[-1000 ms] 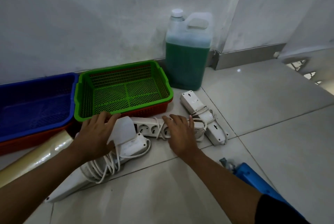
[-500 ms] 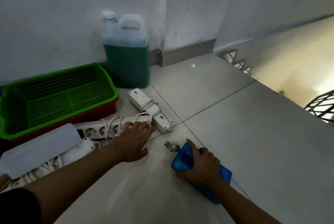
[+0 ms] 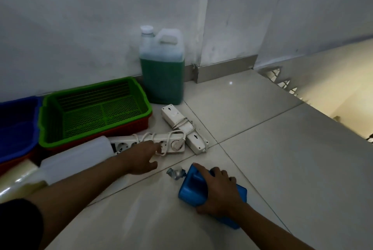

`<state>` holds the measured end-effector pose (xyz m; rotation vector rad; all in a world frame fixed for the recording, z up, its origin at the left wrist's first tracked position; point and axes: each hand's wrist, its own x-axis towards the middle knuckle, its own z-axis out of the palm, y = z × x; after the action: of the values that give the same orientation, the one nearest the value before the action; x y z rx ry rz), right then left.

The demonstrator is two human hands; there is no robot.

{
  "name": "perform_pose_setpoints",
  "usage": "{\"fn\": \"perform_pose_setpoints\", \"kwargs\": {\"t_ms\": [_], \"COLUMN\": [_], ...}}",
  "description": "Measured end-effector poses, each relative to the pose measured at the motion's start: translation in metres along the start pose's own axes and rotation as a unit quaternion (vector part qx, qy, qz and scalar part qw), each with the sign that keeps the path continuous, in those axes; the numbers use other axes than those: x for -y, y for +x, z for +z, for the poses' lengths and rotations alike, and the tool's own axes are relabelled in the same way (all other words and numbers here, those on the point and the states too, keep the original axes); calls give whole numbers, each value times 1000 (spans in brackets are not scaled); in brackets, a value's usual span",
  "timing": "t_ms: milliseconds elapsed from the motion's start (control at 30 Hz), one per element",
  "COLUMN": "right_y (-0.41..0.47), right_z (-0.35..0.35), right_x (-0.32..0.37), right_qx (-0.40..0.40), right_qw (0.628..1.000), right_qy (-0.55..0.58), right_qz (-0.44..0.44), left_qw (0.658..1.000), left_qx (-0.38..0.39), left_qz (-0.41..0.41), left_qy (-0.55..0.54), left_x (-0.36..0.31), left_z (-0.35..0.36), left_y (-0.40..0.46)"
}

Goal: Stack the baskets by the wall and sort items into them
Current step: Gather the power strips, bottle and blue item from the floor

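The right hand (image 3: 219,193) lies over a blue can (image 3: 193,191) on the floor (image 3: 282,148), its grip clamped across the body, fingers curled over the top edge. The can lies on its side, long axis running from the metal nozzle (image 3: 175,173) at far left back toward the person at near right. The left hand (image 3: 141,160) rests on the floor with fingers loosely apart, holding nothing, its fingertips (image 3: 156,147) touching a white strip (image 3: 149,142). That strip runs left to right just in front of the green basket (image 3: 94,112), which is nested on a red one (image 3: 129,128) by the wall; a blue basket (image 3: 17,126) sits beside it at left. The baskets lie ahead and to the left of the can, so the right hand would have to carry it across the left arm; the left hand is nearer to them. A second strip (image 3: 183,128) crosses the first, below the green jug (image 3: 162,68)
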<state>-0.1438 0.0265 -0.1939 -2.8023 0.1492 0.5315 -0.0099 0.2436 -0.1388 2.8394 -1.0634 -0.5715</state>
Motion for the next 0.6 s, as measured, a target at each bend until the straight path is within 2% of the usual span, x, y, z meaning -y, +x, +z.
{"fn": "perform_pose_setpoints", "kwargs": {"t_ms": [100,200,333,433,500,600], "right_y": [5,10,19,30,40,53], "right_z": [-10,-20,-37,-50,-62,-79], "right_x": [36,74,136,191,227,283], "right_qx": [-13,-37,-55,-57,-60,-50], "right_qw": [998,992,980,973,969,968], "right_qy": [-30,-56,-99,-128,-136,-129], "right_qz": [-55,-106,-161,-186,-195,-207], "left_qw": [998,986,938,892,855,780], "left_qx": [27,88,125,82,8,-109], "left_qz": [-47,-81,-130,-176,-204,-248], "left_qy": [-37,-113,-295,-409,-477,-564], "left_x": [21,41,84,123,147,175], "left_z": [-14,-26,-40,-49,-49,-49], "left_y": [-18,-44,-90,-132,-155,-189]}}
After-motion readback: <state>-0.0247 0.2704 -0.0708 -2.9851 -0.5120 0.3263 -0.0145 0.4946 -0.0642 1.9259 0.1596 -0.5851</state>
